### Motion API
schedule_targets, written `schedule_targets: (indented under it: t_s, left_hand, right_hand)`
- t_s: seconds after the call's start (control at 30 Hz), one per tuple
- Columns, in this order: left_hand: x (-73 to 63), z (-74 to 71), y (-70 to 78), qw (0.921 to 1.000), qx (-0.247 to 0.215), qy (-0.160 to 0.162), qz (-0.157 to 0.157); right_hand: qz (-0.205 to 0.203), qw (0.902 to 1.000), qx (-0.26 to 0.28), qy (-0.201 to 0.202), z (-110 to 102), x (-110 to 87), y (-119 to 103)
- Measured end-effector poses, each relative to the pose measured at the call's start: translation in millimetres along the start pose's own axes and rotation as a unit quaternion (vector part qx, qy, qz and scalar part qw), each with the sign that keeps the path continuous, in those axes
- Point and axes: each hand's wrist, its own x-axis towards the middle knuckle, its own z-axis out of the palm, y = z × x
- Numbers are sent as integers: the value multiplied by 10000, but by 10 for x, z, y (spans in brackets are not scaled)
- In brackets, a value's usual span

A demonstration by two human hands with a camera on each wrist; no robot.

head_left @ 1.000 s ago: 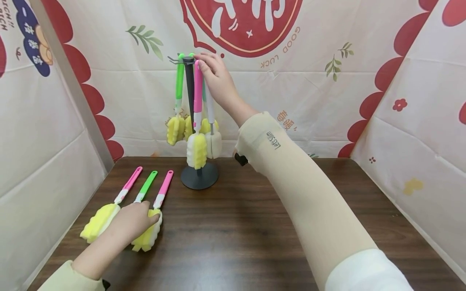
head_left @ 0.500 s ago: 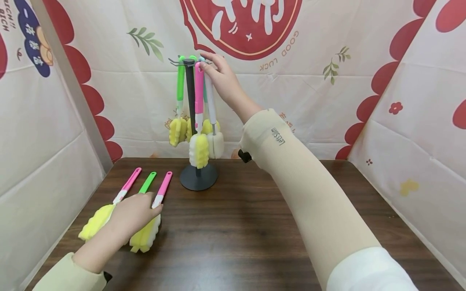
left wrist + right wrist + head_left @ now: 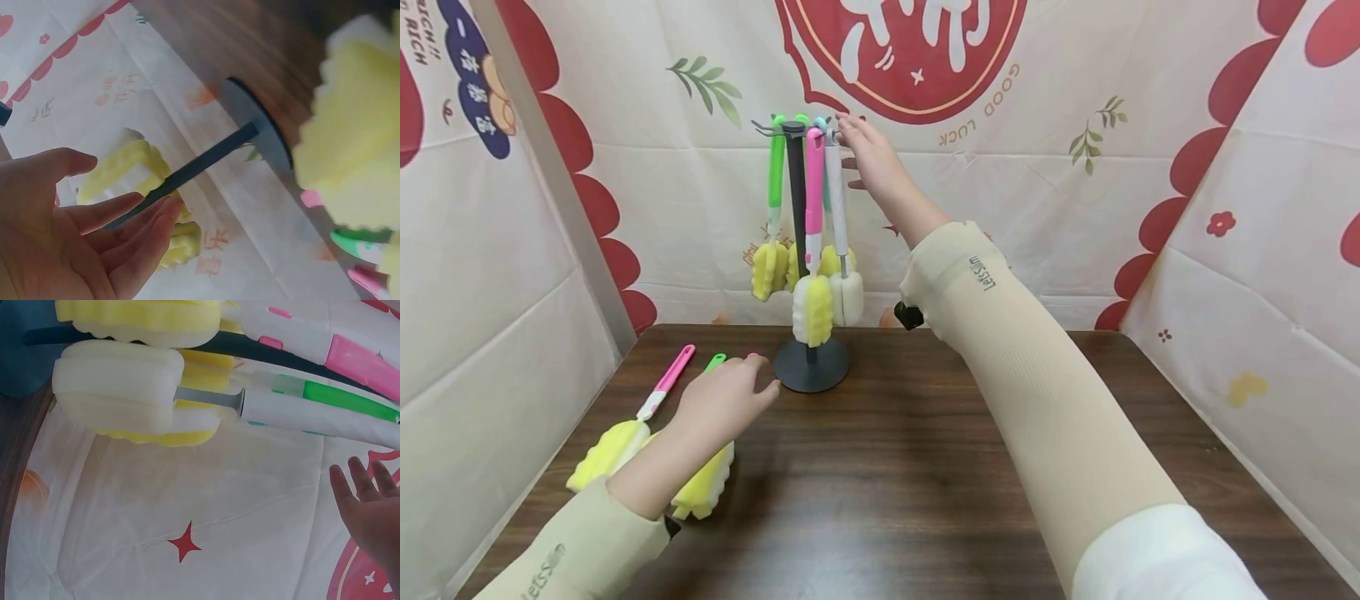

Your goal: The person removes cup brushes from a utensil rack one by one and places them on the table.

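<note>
A black stand [image 3: 812,369] with hooks at its top bears several sponge brushes. In front hangs a pink-handled sponge brush [image 3: 814,183], beside it a white-handled sponge brush [image 3: 837,200] with a white head. My right hand [image 3: 882,162] is held beside the top of the white handle, fingers extended; in the right wrist view these fingers are apart from the handle. My left hand [image 3: 718,404] is over the brushes lying on the table, hiding much of two, with nothing held. Its fingers are loosely bent in the left wrist view, overlapping the stand's pole [image 3: 212,156].
Another pink-handled sponge brush [image 3: 670,375] lies at the left of the brown table [image 3: 925,467]. A yellow and white sponge head [image 3: 706,483] shows below my left wrist. Printed cloth [image 3: 985,192] walls in the table at the back and sides.
My right hand has drawn back to the right from the hanging brushes' tops, and its fingers have spread. My left hand has moved forward and right, over the handles on the table.
</note>
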Motion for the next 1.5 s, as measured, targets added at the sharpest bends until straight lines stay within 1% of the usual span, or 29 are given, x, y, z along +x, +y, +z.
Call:
schedule_targets:
  t_s: [0.17, 0.27, 0.4, 0.5, 0.73, 0.9, 1.1, 1.27, 1.37, 1.5]
  left_hand:
    - [61, -7, 92, 9991, -305, 266, 81]
    - [90, -21, 122, 9985, -416, 351, 115]
    - [146, -27, 124, 9974, -556, 448, 63]
    - [198, -36, 119, 9965, -664, 501, -38]
    - [310, -82, 157, 9957, -804, 438, -157]
    - [325, -92, 168, 9947, -874, 478, -246]
    - [350, -95, 143, 9923, -1097, 502, -293]
    - [392, -115, 135, 9911, -1226, 400, -344]
    - [421, -109, 133, 9892, -1368, 412, -341]
    - [475, -81, 152, 9854, -1612, 463, -301]
  right_hand:
    - [143, 9994, -154, -284, -11, 44, 35]
    - [85, 9991, -149, -386, -11, 65, 47]
    - [31, 9990, 19, -454, -4, 81, 45]
    - [55, 9988, 204, -441, 0, 91, 33]
    - [22, 9975, 645, -270, -22, 104, 13]
    - [11, 9967, 813, -86, -50, 104, 32]
    - [-59, 9965, 821, 147, -76, 81, 40]
    - [39, 9948, 969, 327, -59, 40, -17]
    - [91, 9956, 836, 404, -25, 1, -51]
    - [42, 9964, 654, 536, -7, -51, -71]
